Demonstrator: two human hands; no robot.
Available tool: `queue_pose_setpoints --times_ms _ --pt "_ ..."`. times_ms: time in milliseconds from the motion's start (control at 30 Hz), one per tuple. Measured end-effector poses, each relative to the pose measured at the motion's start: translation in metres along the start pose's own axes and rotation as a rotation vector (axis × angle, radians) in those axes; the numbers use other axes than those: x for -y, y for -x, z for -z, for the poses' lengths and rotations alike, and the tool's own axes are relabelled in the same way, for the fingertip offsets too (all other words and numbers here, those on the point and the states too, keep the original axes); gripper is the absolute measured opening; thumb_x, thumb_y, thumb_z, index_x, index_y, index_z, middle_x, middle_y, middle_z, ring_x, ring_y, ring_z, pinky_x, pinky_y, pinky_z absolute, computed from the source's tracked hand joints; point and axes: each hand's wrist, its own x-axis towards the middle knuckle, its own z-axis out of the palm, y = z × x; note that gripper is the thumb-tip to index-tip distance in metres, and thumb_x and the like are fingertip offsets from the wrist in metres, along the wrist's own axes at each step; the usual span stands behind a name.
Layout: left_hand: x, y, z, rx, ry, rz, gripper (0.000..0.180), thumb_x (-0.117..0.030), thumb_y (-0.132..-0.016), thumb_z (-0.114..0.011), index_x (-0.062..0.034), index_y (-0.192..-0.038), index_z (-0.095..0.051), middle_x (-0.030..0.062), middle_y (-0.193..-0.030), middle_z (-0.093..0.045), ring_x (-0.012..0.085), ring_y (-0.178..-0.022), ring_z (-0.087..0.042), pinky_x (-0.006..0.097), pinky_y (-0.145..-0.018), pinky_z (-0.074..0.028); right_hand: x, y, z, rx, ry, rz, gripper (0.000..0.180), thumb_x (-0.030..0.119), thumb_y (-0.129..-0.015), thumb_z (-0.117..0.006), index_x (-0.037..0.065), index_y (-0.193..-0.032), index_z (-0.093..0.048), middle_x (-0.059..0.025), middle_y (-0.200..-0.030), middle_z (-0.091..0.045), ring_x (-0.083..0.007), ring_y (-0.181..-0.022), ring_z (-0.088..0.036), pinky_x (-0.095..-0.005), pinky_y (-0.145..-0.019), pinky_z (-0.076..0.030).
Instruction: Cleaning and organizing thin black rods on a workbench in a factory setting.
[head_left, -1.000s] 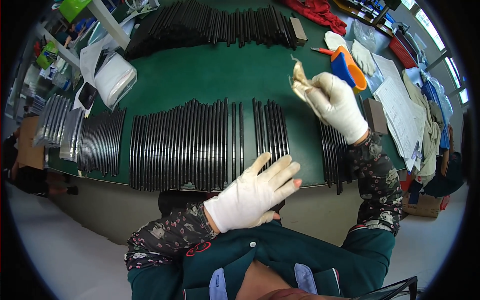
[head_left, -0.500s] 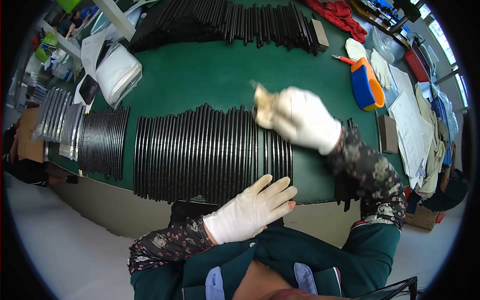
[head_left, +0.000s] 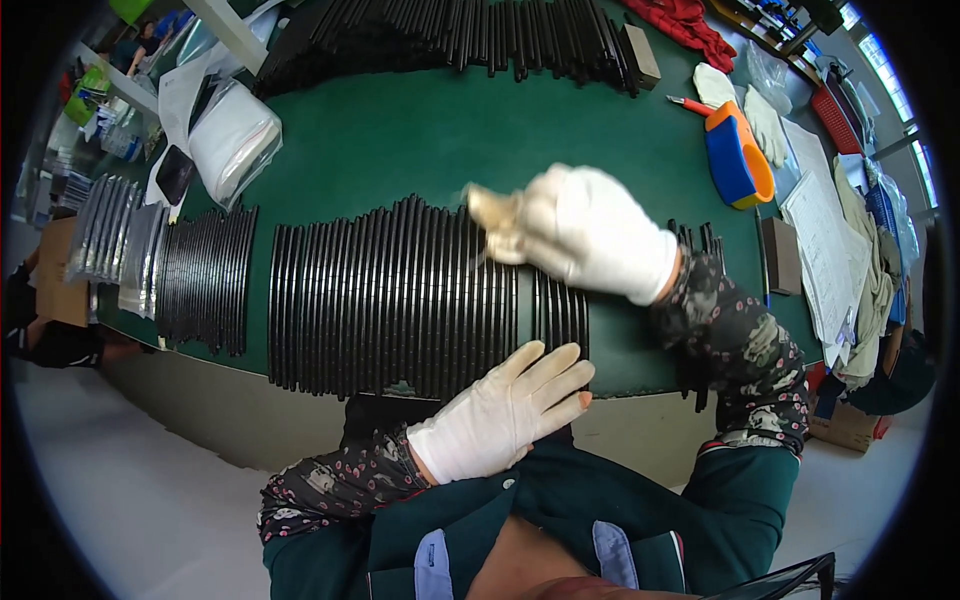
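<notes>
A row of thin, glossy black rods [head_left: 390,300] lies side by side at the table's near edge. A narrow gap parts it from several more rods [head_left: 562,315] at its right. My left hand [head_left: 505,410], in a white glove with one bare fingertip, rests palm down with spread fingers at the rods' near ends. Over the far ends hovers my right hand [head_left: 580,230], also gloved. Its stained, yellowish fingers are bent together and blurred; whatever they pinch cannot be made out.
Beyond lies a large pile of black rods [head_left: 450,40] with a block [head_left: 640,57] beside it. At the right are a blue-and-orange ring-shaped holder [head_left: 738,160], a red-handled knife [head_left: 690,105] and papers [head_left: 825,255]. Bagged rods [head_left: 105,230] and a phone [head_left: 175,175] lie left.
My right hand has swept left across the rods' far ends. The gap in the row now shows as one bare strip, without the lone rod in it. My left hand has stayed put.
</notes>
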Motion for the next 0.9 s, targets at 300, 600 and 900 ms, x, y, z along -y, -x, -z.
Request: queue_pose_setpoints --times_ms 300,600,900 --pt "0.003 0.001 -0.009 -0.052 -0.108 -0.009 0.069 -0.026 -0.059 -0.078 -0.0066 -0.121 -0.054 0.0106 -0.129 -0.046 0.0288 -0.128 -0.041 0.042 -0.105 -0.036 -0.027 -0.009 0.000 0.223 -0.217 -0.419 0.022 0.023 -0.087 -0.064 0.002 -0.095 -0.062 -0.0138 -0.087 -0.061 -0.0311 -0.082 -0.060 -0.0388 -0.074 -0.049" --pt "0.013 -0.008 -0.001 -0.090 0.075 -0.047 0.076 -0.037 -0.065 -0.078 -0.0077 -0.129 -0.050 0.0118 -0.139 -0.043 0.0295 -0.132 -0.038 0.048 -0.108 -0.032 -0.035 0.013 0.032 -0.017 -0.203 -0.634 0.022 0.022 -0.088 -0.061 0.000 -0.087 -0.062 -0.0175 -0.079 -0.061 -0.0339 -0.075 -0.060 -0.0389 -0.067 -0.048" --pt "0.018 0.013 -0.002 -0.014 0.082 -0.065 0.076 -0.028 -0.067 -0.076 -0.0043 -0.132 -0.045 0.0153 -0.139 -0.043 0.0303 -0.132 -0.040 0.047 -0.108 -0.032 0.043 0.013 0.019 0.192 -0.244 -0.110 0.024 0.029 -0.088 -0.059 0.009 -0.079 -0.065 -0.0124 -0.062 -0.057 -0.0294 -0.058 -0.059 -0.0400 -0.051 -0.048"
